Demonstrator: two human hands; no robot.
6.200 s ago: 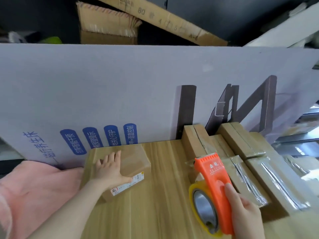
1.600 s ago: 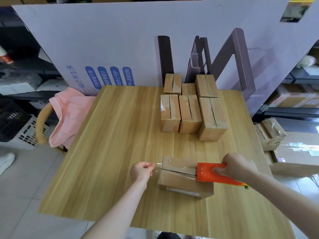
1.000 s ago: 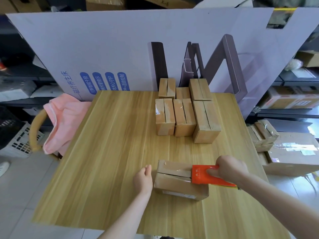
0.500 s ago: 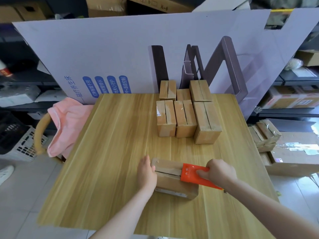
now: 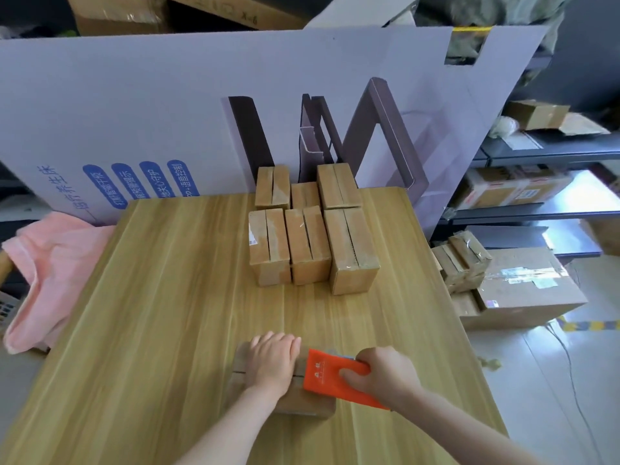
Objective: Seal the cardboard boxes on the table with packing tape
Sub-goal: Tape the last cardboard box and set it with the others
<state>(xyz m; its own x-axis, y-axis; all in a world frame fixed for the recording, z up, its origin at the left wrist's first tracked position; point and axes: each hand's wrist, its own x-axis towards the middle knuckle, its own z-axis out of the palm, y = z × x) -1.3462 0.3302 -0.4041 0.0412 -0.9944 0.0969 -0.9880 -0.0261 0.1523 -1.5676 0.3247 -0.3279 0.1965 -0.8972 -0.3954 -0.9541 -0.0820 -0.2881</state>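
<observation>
Wooden table (image 5: 167,297) carries the box (image 5: 302,407) being sealed at its 6 o'clock edge. The left hand (image 5: 271,362) lies flat and straight on top of it, pressing down. The right hand (image 5: 382,374) is wrapped round the orange tape dispenser (image 5: 323,375) at the box's 3 o'clock end, just beside the left hand. Likely trouble: the dispenser running into that hand, tape wandering off the seam, or the box skidding if pressure eases. Six other boxes (image 5: 308,243) stand well apart at 12 o'clock.
</observation>
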